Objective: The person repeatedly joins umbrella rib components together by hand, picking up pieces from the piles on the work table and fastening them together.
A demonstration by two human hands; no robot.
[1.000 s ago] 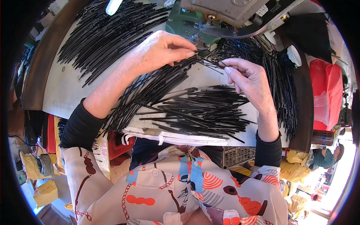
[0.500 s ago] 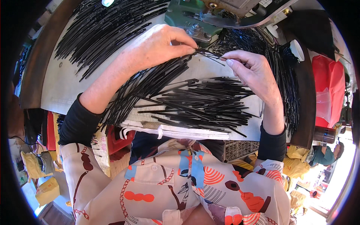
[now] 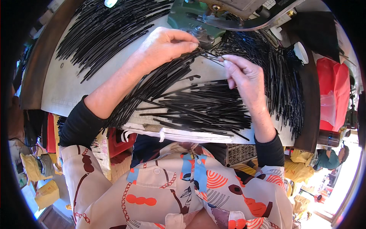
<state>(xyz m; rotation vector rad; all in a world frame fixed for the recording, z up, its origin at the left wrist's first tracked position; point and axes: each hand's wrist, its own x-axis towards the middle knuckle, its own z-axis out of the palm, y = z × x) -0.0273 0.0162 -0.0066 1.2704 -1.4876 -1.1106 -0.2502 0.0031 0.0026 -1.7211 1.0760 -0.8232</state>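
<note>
Between my two hands runs a thin black strip (image 3: 211,57), with another close beside it, just in front of the green machine (image 3: 181,17). My left hand (image 3: 166,46) pinches the strip's end between thumb and fingertips near the machine's metal foot. On the other side my right hand (image 3: 246,74) is closed, gripping the strip with thumb and forefinger. A slanting bundle of black strips (image 3: 162,78) lies beneath my left forearm. Nearer to me, a loose pile of black strips (image 3: 206,103) lies crosswise on the pale tabletop (image 3: 72,89).
A large heap of black strips (image 3: 110,32) covers the far left, and more strips (image 3: 284,91) hang over the right side. A white cup-like piece (image 3: 301,52) stands at the table's right edge (image 3: 312,107). Red bags (image 3: 333,93) hang beyond it. White cloth (image 3: 179,135) lines the front edge.
My right hand has shifted left and slightly toward me, nearer my left hand, still gripping the strip. My left hand has barely moved.
</note>
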